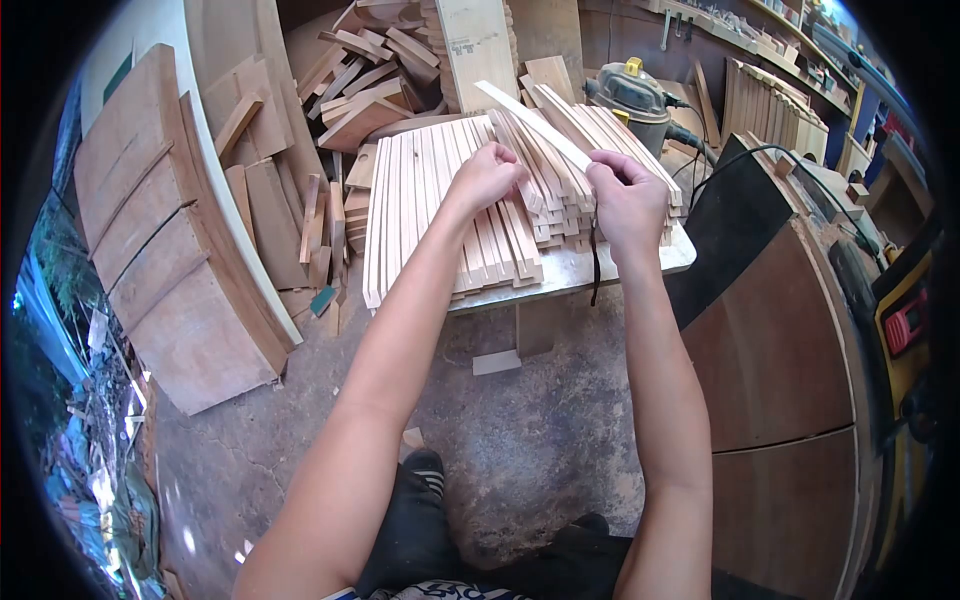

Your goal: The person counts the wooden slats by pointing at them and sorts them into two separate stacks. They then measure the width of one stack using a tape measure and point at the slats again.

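My right hand (632, 200) is closed on the near end of a thin pale wooden strip (535, 125), which slants up and away to the left above the stacks. My left hand (488, 178) has its fingers curled together over the pile, close to the end of another strip; whatever lies between them is hidden. Beneath it, a wide stack of wooden strips (405, 215) lies side by side, pointing toward me. Further right, more stacked strips (625, 140) lie partly behind my right hand. A dark cord (596, 265) dangles beside my right wrist.
The stacks rest on a light-topped table (676, 252). Curved wooden panels (170, 250) lean at left; offcuts (370, 60) are heaped behind. A workshop vacuum (632, 95) stands at back right, near a large brown panelled piece (765, 350). Scraps (497, 362) lie on the floor.
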Available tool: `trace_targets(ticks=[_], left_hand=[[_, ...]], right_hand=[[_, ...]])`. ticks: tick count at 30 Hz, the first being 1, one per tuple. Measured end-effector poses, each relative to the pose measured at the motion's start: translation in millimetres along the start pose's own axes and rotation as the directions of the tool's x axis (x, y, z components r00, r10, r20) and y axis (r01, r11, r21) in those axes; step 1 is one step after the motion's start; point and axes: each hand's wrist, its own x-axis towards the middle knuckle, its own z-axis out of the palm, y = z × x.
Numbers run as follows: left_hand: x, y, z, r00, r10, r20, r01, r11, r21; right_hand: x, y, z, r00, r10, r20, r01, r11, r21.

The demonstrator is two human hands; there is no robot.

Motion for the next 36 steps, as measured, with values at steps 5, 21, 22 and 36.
trace_targets(ticks=[5, 21, 22, 36], left_hand=[[-1.9, 0.6, -0.3, 1.000, -0.011, 0.006, 0.012, 0.990, -0.137], [4.6, -10.9, -11.2, 0.994, 0.043, 0.101, -0.058, 0.987, 0.147], [2.0, -11.4, -8.9, 0.997, 0.059, 0.039, -0.064, 0.987, 0.146], [4.4, -15.9, -11.0, 0.990, 0.091, 0.107, -0.095, 0.995, 0.025]], right_hand=[[0.5, -1.7, -2.9, 0.995, -0.068, -0.068, 0.061, 0.993, -0.102], [-10.6, 4.0, 8.1, 0.989, -0.138, -0.060, 0.110, 0.935, -0.338], [-12.7, 5.1, 10.0, 0.989, -0.138, -0.056, 0.112, 0.934, -0.338], [-33.2, 23.7, 42.5, 0.812, -0.511, 0.281, 0.551, 0.514, -0.658]])
